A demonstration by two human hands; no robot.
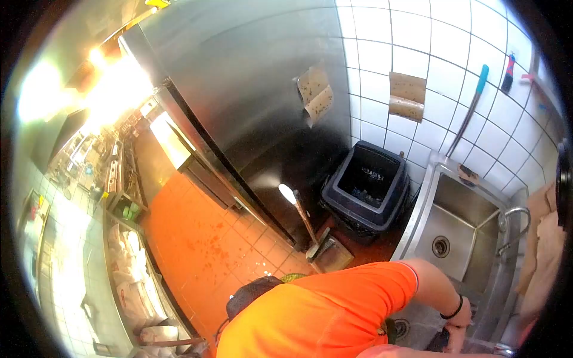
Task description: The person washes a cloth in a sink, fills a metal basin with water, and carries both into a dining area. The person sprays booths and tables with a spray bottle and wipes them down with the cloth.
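Observation:
My orange-sleeved arm with a dark wristband reaches over the steel sink (418,230). Near the lower right edge, my left hand (458,322) is closed at a dark object (439,341), low in the near basin beside running water. Its kind cannot be made out. A metal drain (401,329) shows just left of the hand. Along the bottom edge runs a strip of my other forearm (412,353). My right hand itself does not show.
Beyond the near basin lies a second basin (459,221) with a curved faucet (517,219). A black trash bin (364,190) stands against the tiled wall. A long-handled tool (301,215) and dustpan (334,255) rest near the steel panel (250,101). Orange floor tiles (197,238) extend left.

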